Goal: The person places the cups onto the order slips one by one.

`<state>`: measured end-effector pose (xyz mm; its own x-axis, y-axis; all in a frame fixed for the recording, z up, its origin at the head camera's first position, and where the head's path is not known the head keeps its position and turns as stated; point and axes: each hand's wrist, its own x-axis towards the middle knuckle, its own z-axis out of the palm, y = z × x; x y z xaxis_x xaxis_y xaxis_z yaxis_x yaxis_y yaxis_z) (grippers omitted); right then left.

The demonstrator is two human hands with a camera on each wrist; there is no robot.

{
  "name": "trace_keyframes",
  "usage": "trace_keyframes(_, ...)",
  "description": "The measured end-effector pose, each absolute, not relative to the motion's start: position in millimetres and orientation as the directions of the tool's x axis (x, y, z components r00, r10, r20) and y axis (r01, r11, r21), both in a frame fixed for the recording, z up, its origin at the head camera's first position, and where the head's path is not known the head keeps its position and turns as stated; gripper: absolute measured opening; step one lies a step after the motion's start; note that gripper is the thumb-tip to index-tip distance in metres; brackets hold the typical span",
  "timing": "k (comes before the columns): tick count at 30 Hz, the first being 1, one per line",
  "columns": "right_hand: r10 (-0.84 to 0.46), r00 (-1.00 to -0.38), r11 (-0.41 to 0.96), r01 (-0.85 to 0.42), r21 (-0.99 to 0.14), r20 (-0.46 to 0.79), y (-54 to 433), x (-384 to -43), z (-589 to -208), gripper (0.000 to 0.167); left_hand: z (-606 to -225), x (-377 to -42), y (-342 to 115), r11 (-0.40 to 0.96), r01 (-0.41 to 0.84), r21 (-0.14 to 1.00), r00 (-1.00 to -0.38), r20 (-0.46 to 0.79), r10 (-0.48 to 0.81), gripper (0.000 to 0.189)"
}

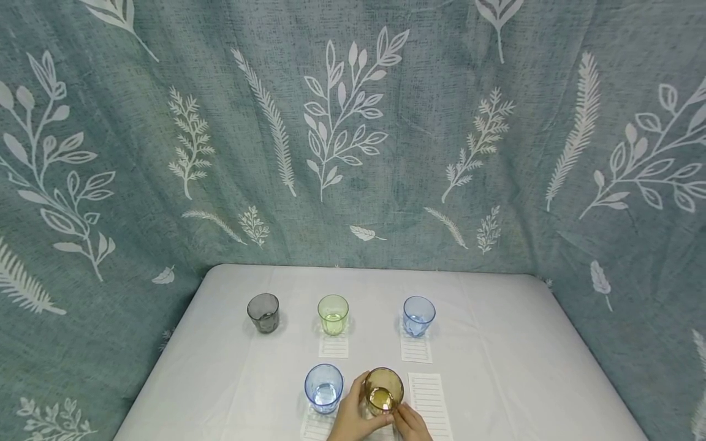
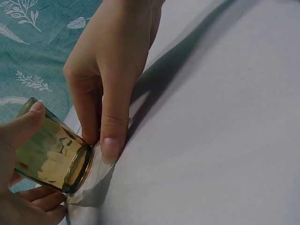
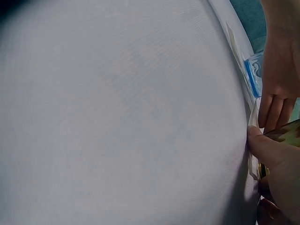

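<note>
My left hand (image 1: 353, 413) grips an amber glass tumbler (image 1: 384, 392), its fingers and thumb around the side. In the left wrist view the tumbler (image 2: 56, 154) is tilted, with the left thumb (image 2: 28, 119) near its rim. Close beside its base, my right hand (image 1: 412, 424) pinches a paper slip (image 2: 96, 180) between thumb and fingers. The slip lies at the glass's base; part of it is hidden by the hands. To the left a blue glass (image 1: 323, 389) stands on a lined paper slip (image 1: 315, 427). Another lined slip (image 1: 430, 404) lies bare just right of the hands.
Farther back on the white-covered table (image 1: 220, 380) stand a grey glass (image 1: 263, 313), a green glass (image 1: 333, 315) and a second blue glass (image 1: 418, 316). Lined slips lie under the green and far blue glasses. A patterned teal curtain (image 1: 408, 233) hangs behind the table.
</note>
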<state>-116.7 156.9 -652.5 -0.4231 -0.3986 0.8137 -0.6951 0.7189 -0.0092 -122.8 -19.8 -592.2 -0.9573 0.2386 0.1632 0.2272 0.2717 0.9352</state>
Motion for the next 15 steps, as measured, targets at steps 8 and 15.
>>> trace_keyframes(8, -0.399, -0.412, 0.717, -0.698, -0.002, 0.819, 155.5, -117.2, -652.6, 0.078, -587.2, -121.3, -23.8, 0.213, 0.198, 0.957, -0.955, 0.139, 0.262, 0.081)
trace_keyframes(15, -0.415, -0.438, 0.713, -0.701, -0.014, 0.797, 158.7, -117.7, -657.6, 0.078, -583.2, -119.6, -24.7, 0.269, 0.222, 0.937, -0.955, 0.153, 0.254, 0.087)
